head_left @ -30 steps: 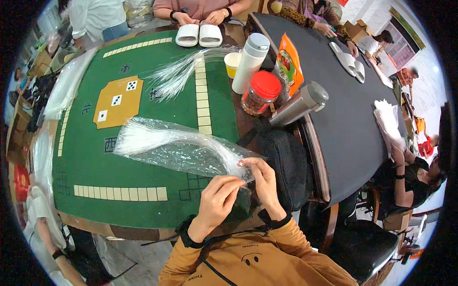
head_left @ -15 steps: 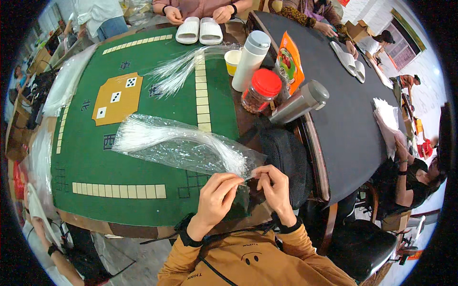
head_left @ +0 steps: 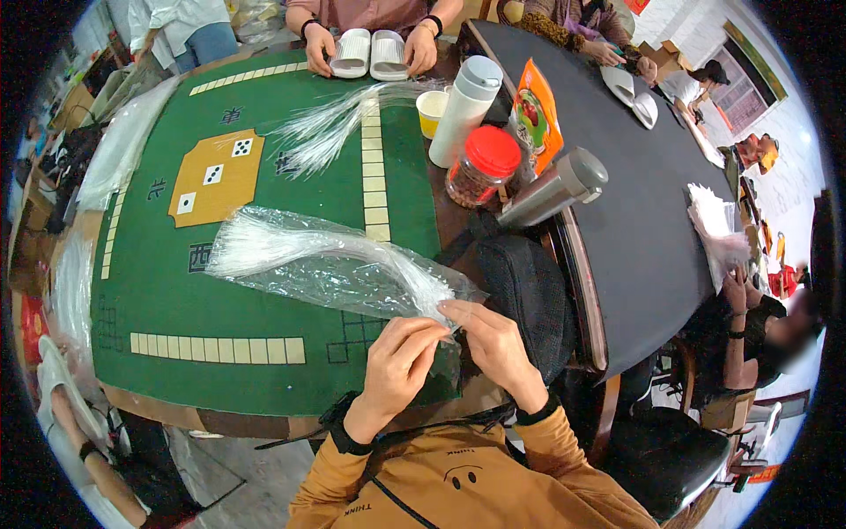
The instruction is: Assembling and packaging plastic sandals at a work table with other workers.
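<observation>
A clear plastic bag [head_left: 352, 286] full of thin white strips, which look like cable ties, lies slantwise over the green table mat. My left hand [head_left: 398, 357] pinches the bag's near end between thumb and fingers. Close beside it, my right hand [head_left: 493, 344] grips the same end, its fingers laid over the film where the strips' tips bunch up. The right fingertips partly cover the gathered plastic. Loose white strips [head_left: 330, 132] lie farther back on the green mat [head_left: 238, 309].
Right of the mat stand a white bottle [head_left: 467, 110], a red-lidded jar [head_left: 482, 167], a grey tumbler [head_left: 555, 189], an orange packet [head_left: 535, 115] and a yellow-white cup [head_left: 432, 110]. A black bag [head_left: 524, 300] lies near my right arm. Across, a person's hands hold white slippers [head_left: 388, 55].
My right hand has moved left and up onto the bag's end, closer to my left hand. Across the table, the other person's hands have come down to the slippers' sides.
</observation>
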`<act>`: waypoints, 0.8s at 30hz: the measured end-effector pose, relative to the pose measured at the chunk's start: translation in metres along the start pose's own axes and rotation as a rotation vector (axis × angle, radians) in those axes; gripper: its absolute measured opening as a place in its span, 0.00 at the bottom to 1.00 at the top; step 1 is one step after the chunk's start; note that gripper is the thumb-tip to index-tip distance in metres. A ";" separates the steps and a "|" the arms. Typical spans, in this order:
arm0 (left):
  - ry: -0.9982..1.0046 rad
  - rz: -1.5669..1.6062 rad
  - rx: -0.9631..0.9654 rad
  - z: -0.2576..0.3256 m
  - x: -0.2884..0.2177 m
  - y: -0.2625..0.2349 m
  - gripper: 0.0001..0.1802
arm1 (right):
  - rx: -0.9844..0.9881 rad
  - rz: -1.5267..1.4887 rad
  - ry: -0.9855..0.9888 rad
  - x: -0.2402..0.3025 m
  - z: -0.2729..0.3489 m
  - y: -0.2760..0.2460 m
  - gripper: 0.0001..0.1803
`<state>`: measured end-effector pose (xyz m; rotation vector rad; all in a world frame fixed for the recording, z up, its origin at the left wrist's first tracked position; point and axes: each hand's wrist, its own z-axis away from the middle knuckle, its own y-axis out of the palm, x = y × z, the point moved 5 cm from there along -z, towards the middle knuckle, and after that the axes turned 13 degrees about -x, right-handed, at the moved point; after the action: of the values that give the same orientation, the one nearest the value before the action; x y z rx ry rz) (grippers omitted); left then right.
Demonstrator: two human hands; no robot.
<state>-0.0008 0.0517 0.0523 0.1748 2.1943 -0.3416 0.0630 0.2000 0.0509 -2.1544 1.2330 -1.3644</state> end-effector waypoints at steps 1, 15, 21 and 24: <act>0.006 0.007 -0.006 0.001 0.000 0.000 0.13 | 0.002 0.000 -0.003 0.001 -0.005 0.003 0.24; 0.140 0.044 -0.041 0.000 -0.007 -0.008 0.15 | 0.361 0.081 -0.414 0.000 -0.046 0.059 0.37; 0.148 0.036 -0.057 0.003 -0.006 -0.009 0.17 | 0.244 0.119 -0.464 -0.013 -0.053 0.090 0.35; 0.145 0.021 -0.066 0.002 -0.005 -0.011 0.17 | 0.209 0.173 -0.442 -0.021 -0.049 0.094 0.34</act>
<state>0.0010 0.0408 0.0566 0.1920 2.3421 -0.2511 -0.0296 0.1704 0.0029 -2.0039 1.0225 -0.8425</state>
